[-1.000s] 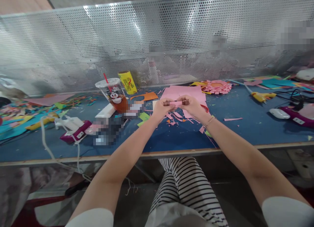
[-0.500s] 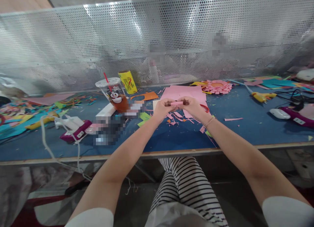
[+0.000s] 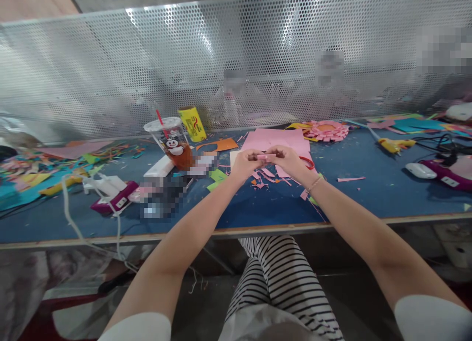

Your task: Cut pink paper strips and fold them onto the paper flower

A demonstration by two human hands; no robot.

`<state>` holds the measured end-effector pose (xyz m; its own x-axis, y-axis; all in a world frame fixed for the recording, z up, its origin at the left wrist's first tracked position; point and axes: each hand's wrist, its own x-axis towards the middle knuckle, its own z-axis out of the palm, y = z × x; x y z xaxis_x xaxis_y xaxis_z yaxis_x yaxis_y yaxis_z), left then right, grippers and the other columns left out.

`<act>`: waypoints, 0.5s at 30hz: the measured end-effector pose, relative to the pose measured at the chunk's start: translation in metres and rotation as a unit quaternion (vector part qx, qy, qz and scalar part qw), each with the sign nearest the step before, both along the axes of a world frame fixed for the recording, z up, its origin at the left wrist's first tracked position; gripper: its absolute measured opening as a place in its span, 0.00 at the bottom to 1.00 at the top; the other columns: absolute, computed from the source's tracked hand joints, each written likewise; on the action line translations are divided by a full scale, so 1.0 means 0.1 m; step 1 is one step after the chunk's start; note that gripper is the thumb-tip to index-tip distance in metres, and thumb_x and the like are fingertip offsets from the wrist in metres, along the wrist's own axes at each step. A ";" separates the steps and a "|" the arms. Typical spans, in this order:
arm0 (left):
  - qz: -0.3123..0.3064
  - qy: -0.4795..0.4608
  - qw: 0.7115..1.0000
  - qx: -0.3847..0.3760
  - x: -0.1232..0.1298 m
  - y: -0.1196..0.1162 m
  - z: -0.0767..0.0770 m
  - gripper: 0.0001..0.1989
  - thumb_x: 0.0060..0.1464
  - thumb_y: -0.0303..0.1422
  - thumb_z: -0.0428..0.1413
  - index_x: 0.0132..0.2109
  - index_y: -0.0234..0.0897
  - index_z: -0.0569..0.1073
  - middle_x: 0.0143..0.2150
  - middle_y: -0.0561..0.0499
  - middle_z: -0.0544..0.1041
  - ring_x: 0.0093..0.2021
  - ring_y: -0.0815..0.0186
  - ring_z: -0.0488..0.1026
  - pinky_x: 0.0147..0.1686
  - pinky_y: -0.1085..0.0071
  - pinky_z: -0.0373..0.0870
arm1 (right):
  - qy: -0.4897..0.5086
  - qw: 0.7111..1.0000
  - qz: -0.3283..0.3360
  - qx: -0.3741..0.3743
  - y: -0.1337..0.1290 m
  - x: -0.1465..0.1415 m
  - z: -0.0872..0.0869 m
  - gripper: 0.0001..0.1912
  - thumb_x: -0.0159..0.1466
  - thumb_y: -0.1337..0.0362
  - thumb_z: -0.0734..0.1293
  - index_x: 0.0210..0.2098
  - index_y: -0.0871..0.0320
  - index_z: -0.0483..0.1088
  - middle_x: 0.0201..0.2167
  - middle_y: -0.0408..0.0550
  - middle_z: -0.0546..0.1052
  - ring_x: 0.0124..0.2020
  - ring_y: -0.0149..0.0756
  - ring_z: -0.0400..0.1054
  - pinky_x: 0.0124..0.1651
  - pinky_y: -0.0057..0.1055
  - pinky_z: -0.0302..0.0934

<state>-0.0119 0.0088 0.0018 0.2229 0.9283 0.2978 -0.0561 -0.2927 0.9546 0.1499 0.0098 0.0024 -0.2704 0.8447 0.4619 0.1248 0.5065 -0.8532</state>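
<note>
A small folded or rolled strip of pink paper (image 3: 267, 158) is pinched between my two hands, above the blue tabletop. My left hand (image 3: 246, 162) grips its left end with bent fingers. The right end is between the closed fingers of my right hand (image 3: 285, 159). Behind them lie sheets of pink paper (image 3: 276, 138). The red handle of what looks like scissors (image 3: 309, 162) shows beside my right wrist. Under my hands are pink paper scraps (image 3: 266, 176), and green paper (image 3: 217, 178) lies left of them.
At left stand a plastic drink cup (image 3: 176, 147) with a red straw and a yellow box (image 3: 192, 124). Purple power strips (image 3: 120, 198) with cords lie left and right. A pink paper rosette (image 3: 327, 130) and a yellow glue gun (image 3: 395, 144) lie to the right, before the perforated metal screen (image 3: 265, 61).
My fingers have shifted slightly on the pink paper strip, and less of it shows between them. Both hands stay in nearly the same place.
</note>
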 end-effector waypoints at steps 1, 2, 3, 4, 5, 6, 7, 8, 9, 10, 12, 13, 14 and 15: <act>0.000 0.004 1.000 0.002 0.00 -0.01 0.00 0.15 0.35 0.30 0.63 0.33 0.30 0.72 0.25 0.50 0.76 0.28 0.68 0.74 0.35 0.68 0.72 | 0.003 1.000 0.002 -0.002 -0.01 0.00 0.00 0.13 0.53 0.57 0.67 0.31 0.60 0.69 0.28 0.46 0.72 0.29 0.30 0.67 0.35 0.31 0.63; -0.001 0.008 1.000 0.004 0.01 -0.01 0.01 0.14 0.35 0.29 0.63 0.33 0.30 0.72 0.26 0.50 0.76 0.28 0.68 0.74 0.35 0.68 0.72 | 0.002 1.000 -0.003 0.000 -0.01 0.00 0.01 0.12 0.53 0.56 0.67 0.30 0.60 0.69 0.27 0.46 0.72 0.29 0.31 0.67 0.34 0.31 0.63; -0.004 0.012 1.000 0.006 0.01 -0.02 0.02 0.14 0.35 0.29 0.63 0.33 0.30 0.72 0.26 0.50 0.76 0.28 0.68 0.74 0.35 0.68 0.72 | -0.002 1.000 -0.011 0.002 -0.02 0.00 0.01 0.12 0.52 0.56 0.67 0.29 0.60 0.70 0.26 0.46 0.72 0.28 0.31 0.66 0.34 0.31 0.63; -0.007 0.015 1.000 0.008 0.01 -0.03 0.02 0.13 0.36 0.29 0.62 0.33 0.30 0.72 0.26 0.49 0.76 0.28 0.68 0.74 0.35 0.69 0.72 | -0.005 1.000 -0.019 0.005 -0.02 0.00 0.01 0.12 0.52 0.56 0.67 0.28 0.60 0.70 0.26 0.46 0.72 0.28 0.31 0.66 0.34 0.31 0.63; -0.008 0.018 1.000 0.010 0.02 -0.04 0.03 0.13 0.36 0.29 0.62 0.32 0.30 0.72 0.26 0.50 0.76 0.28 0.68 0.74 0.35 0.69 0.72 | -0.007 1.000 -0.024 0.006 -0.02 0.00 0.02 0.12 0.52 0.57 0.67 0.28 0.60 0.70 0.25 0.46 0.72 0.28 0.31 0.66 0.33 0.31 0.63; -0.008 0.020 1.000 0.011 0.02 -0.05 0.04 0.12 0.36 0.29 0.62 0.32 0.30 0.72 0.25 0.50 0.76 0.27 0.68 0.74 0.34 0.69 0.72 | -0.008 1.000 -0.028 0.006 -0.02 0.00 0.02 0.12 0.52 0.57 0.67 0.27 0.60 0.70 0.25 0.46 0.73 0.28 0.31 0.66 0.33 0.31 0.63; -0.006 0.020 1.000 0.011 0.03 -0.06 0.05 0.12 0.36 0.29 0.62 0.32 0.30 0.72 0.25 0.50 0.75 0.27 0.69 0.74 0.34 0.70 0.72 | -0.010 0.999 -0.030 0.008 -0.01 0.00 0.01 0.11 0.52 0.57 0.67 0.27 0.60 0.70 0.25 0.47 0.73 0.28 0.31 0.67 0.33 0.31 0.63; -0.004 0.020 1.000 0.011 0.04 -0.07 0.05 0.12 0.36 0.30 0.63 0.31 0.30 0.72 0.24 0.51 0.75 0.26 0.69 0.73 0.34 0.70 0.72 | -0.012 0.999 -0.033 0.012 -0.01 0.01 0.01 0.10 0.52 0.58 0.67 0.27 0.60 0.70 0.26 0.47 0.73 0.28 0.31 0.67 0.33 0.31 0.63; -0.003 0.020 1.000 0.010 0.04 -0.08 0.06 0.12 0.35 0.30 0.63 0.31 0.30 0.72 0.24 0.51 0.75 0.26 0.69 0.73 0.34 0.70 0.72 | -0.016 0.999 -0.038 0.017 0.00 0.01 0.00 0.10 0.52 0.59 0.67 0.27 0.60 0.70 0.26 0.46 0.73 0.28 0.31 0.67 0.33 0.31 0.63; -0.002 0.018 1.000 0.010 0.05 -0.08 0.06 0.13 0.35 0.31 0.63 0.31 0.30 0.72 0.24 0.51 0.75 0.26 0.69 0.73 0.34 0.69 0.72 | -0.019 0.999 -0.045 0.024 0.01 0.01 0.00 0.09 0.53 0.60 0.67 0.27 0.60 0.70 0.26 0.46 0.73 0.28 0.31 0.67 0.33 0.30 0.63; -0.003 0.014 1.000 0.008 0.06 -0.09 0.05 0.13 0.37 0.34 0.63 0.31 0.31 0.71 0.25 0.51 0.75 0.27 0.68 0.74 0.35 0.67 0.73 | -0.029 0.997 -0.059 0.039 0.02 0.00 -0.02 0.07 0.53 0.62 0.66 0.27 0.60 0.70 0.25 0.45 0.73 0.28 0.31 0.66 0.33 0.30 0.62; -0.003 0.012 1.000 0.007 0.06 -0.09 0.05 0.13 0.38 0.35 0.62 0.30 0.31 0.70 0.25 0.51 0.75 0.27 0.67 0.74 0.35 0.67 0.73 | -0.032 0.996 -0.066 0.047 0.02 0.00 -0.02 0.06 0.53 0.62 0.65 0.26 0.60 0.70 0.25 0.45 0.73 0.28 0.31 0.66 0.33 0.30 0.62; -0.003 0.010 1.000 0.007 0.06 -0.08 0.05 0.13 0.40 0.37 0.61 0.30 0.32 0.70 0.25 0.51 0.75 0.27 0.67 0.74 0.35 0.66 0.73 | -0.034 0.996 -0.070 0.052 0.02 0.00 -0.02 0.06 0.53 0.63 0.65 0.26 0.60 0.70 0.25 0.45 0.73 0.28 0.31 0.66 0.33 0.30 0.61; -0.002 0.008 1.000 0.007 0.05 -0.08 0.04 0.13 0.41 0.37 0.61 0.30 0.32 0.70 0.25 0.51 0.75 0.27 0.67 0.74 0.34 0.66 0.73 | -0.031 0.995 -0.072 0.054 0.02 -0.01 -0.02 0.06 0.53 0.63 0.65 0.26 0.60 0.71 0.25 0.45 0.73 0.28 0.31 0.66 0.33 0.30 0.61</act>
